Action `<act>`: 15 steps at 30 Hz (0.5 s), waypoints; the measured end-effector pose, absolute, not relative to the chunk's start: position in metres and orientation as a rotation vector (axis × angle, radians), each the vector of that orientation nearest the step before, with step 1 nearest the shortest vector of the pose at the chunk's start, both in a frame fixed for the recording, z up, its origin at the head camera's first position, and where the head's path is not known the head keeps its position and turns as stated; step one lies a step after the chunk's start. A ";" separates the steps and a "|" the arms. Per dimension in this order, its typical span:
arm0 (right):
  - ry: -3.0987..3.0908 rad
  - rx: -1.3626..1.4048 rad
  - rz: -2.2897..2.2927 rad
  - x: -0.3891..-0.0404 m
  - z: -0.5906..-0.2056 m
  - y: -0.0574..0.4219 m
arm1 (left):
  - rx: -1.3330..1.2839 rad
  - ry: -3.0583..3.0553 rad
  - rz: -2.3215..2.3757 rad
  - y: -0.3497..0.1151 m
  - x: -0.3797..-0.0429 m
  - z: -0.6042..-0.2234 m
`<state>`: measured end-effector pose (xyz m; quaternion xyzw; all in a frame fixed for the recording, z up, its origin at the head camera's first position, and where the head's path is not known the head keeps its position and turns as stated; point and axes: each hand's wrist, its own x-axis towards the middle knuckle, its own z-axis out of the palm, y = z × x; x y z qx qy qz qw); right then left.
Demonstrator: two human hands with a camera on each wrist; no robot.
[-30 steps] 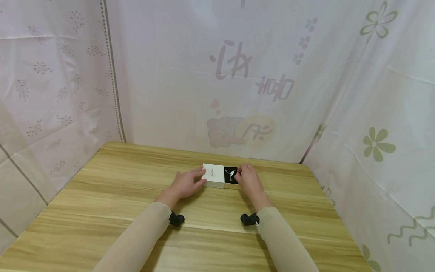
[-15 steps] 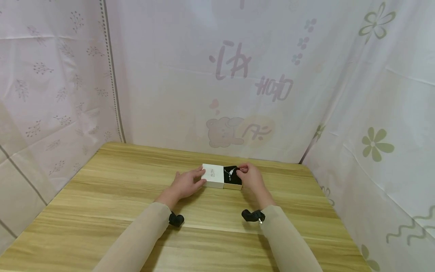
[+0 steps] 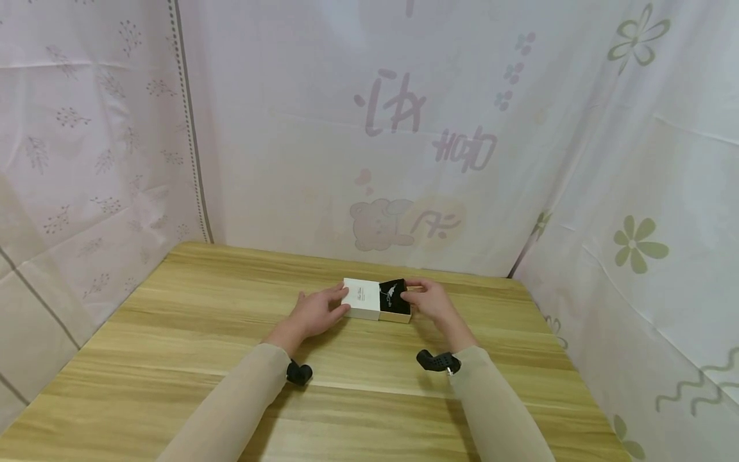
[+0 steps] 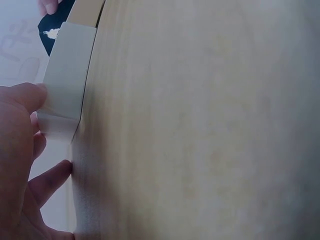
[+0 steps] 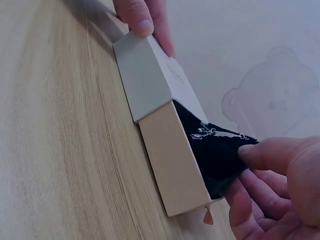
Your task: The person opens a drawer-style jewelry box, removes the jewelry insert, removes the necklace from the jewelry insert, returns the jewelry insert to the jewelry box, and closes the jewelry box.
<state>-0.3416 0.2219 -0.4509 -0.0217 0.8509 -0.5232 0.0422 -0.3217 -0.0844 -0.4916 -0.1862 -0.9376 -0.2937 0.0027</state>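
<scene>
A white jewelry box sleeve (image 3: 361,297) lies on the table, its cream inner drawer (image 5: 172,162) slid partly out to the right. My left hand (image 3: 314,312) holds the sleeve's left end, thumb on the near side. With thumb and fingers, my right hand (image 3: 437,304) pinches the outer edge of the black pad (image 5: 215,157) in the drawer. That edge is tilted up, above the drawer's rim. A silver chain with a pendant (image 5: 216,133) lies on the pad. What is under the pad is hidden.
The box rests on a wood-grain table (image 3: 358,385) near its back edge. Patterned cloth curtains (image 3: 288,141) stand behind and at both sides. A small pull tab (image 5: 208,216) hangs from the drawer's end. Each wrist wears a black camera mount (image 3: 439,361).
My right hand has moved a little to the right and raised the pad's outer edge, so more of the pad shows. The left hand and the sleeve have stayed in place.
</scene>
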 end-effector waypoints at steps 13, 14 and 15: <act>2.618 -0.003 -1.584 -0.344 -0.452 0.220 | -0.575 -2.933 -0.888 -0.083 -0.320 -0.491; 2.622 -0.006 -1.572 -0.344 -0.452 0.221 | -0.574 -2.936 -0.888 -0.083 -0.320 -0.491; 2.622 -0.008 -1.562 -0.344 -0.451 0.221 | -0.573 -2.935 -0.891 -0.083 -0.320 -0.491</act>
